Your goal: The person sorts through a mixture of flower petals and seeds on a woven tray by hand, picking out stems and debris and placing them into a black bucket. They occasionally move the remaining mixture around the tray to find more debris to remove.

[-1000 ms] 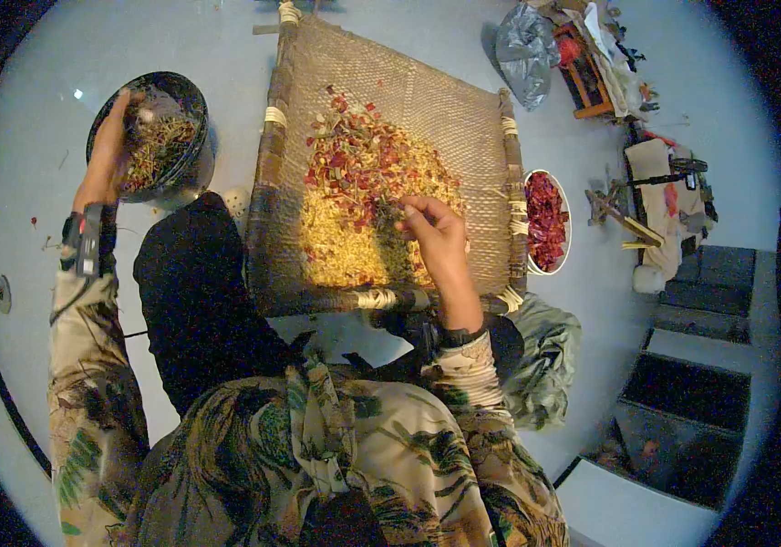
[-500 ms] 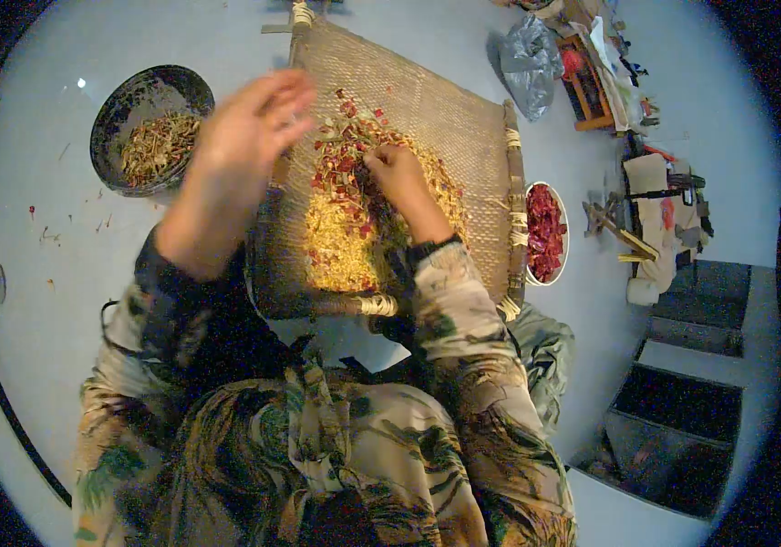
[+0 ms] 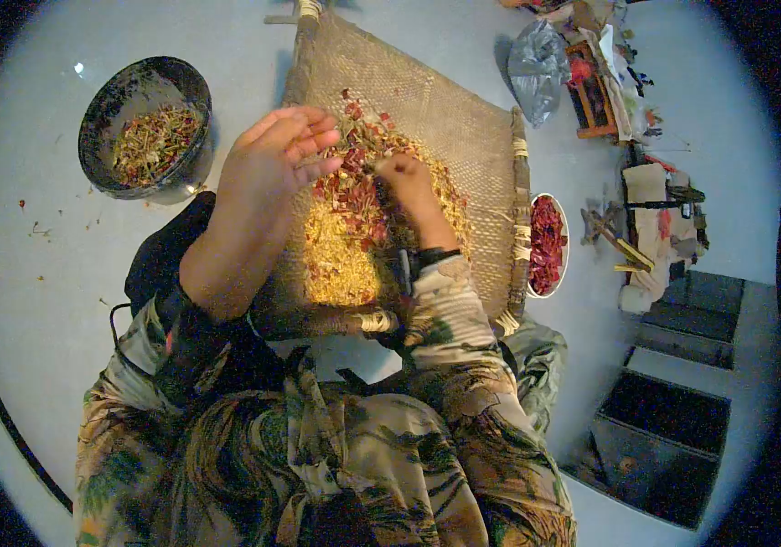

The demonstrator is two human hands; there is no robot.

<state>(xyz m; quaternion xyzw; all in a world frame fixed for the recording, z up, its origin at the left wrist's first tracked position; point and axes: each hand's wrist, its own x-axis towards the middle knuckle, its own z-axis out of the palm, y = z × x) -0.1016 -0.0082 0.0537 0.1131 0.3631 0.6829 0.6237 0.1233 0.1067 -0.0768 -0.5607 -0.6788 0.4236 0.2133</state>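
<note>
A woven winnowing tray [image 3: 463, 137] with a wooden frame holds a heap of yellow seeds [image 3: 340, 264], which look like chili seeds. Red dried chili pieces [image 3: 354, 187] and brownish stems lie mixed over the upper part of the heap. My left hand [image 3: 276, 155] hovers above the tray's left side, fingers stretched and apart, holding nothing that I can see. Low over the heap, my right hand [image 3: 411, 190] has thumb and fingertips closed together beside the chili pieces. What is between them is too small to make out.
A black bucket [image 3: 98, 137] with stems and scraps stands at the left, with bits scattered on the floor. Right of the tray is a white bowl [image 3: 565, 246] of red chili pieces. A grey plastic bag [image 3: 536, 73] and dark boxes [image 3: 664, 410] lie farther right.
My left hand has moved right and down, from near the tray's left edge to beside the chili pieces. My right hand stays over the heap, slightly lower in view.
</note>
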